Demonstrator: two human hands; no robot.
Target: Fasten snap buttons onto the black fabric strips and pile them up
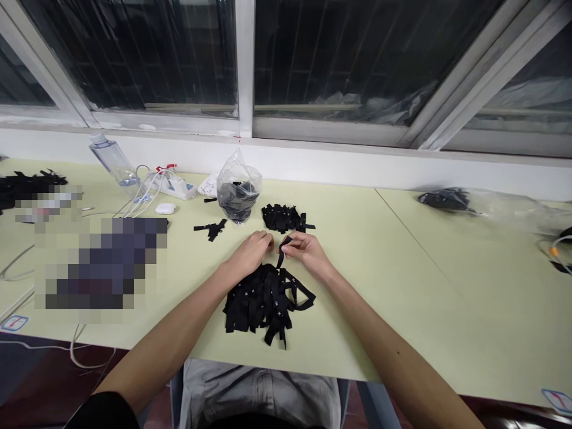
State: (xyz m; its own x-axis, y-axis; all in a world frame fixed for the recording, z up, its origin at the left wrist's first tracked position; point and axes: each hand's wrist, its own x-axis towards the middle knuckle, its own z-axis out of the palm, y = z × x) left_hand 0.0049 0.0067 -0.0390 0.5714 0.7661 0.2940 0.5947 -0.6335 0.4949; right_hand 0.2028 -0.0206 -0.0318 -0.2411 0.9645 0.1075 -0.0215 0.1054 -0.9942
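Note:
A heap of black label strips [263,301] with small white marks lies on the pale green table [379,280] in front of me. My right hand [306,251] pinches one black strip [282,253] lifted from the top of the heap. My left hand [252,250] is curled just left of it, fingertips close to the same strip; whether it grips the strip is hidden. Farther back sits a smaller pile of folded black labels [283,217].
A clear plastic bag [238,193] with black pieces stands behind the piles, loose black strips [211,229] to its left. A bottle [114,161], power strip [176,186], cables and earbud case [165,208] lie at back left. Another bag [447,199] rests at right.

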